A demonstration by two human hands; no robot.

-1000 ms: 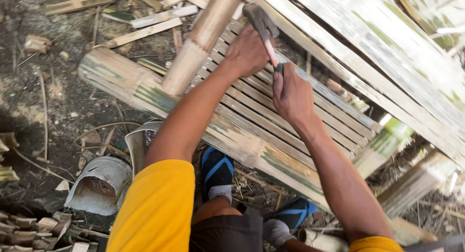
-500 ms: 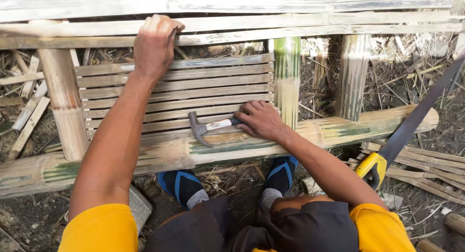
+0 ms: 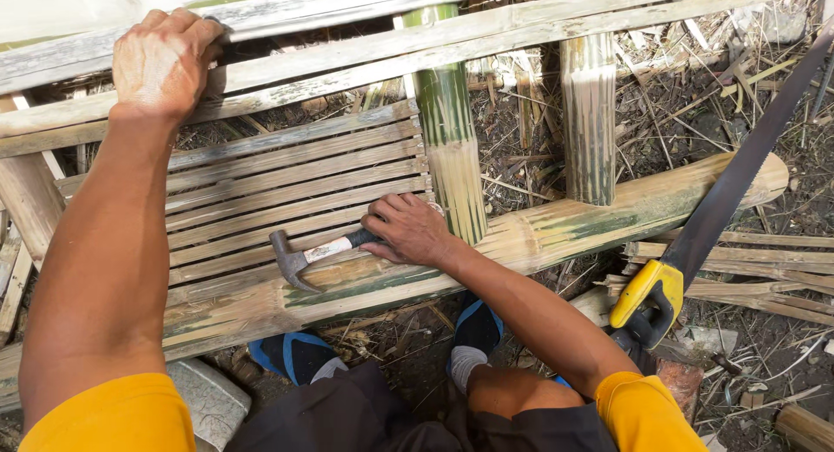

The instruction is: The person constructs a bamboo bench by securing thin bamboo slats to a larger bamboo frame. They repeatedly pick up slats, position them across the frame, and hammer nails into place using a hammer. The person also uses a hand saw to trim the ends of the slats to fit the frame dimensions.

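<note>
Left hand clamps the far rail; right hand grips the hammer by its handle on the slats. Head-heavy, rigid, probably best held low on the handle.

Claw hammer: dark steel head, pale neck, black handle. Lying flat across slatted bamboo panel, head lower left, claw pointing down onto thick horizontal bamboo pole; handle end hidden under right-hand grip. Top bamboo rail: weathered grey-tan, slightly tilted, clasped at left end.
</note>
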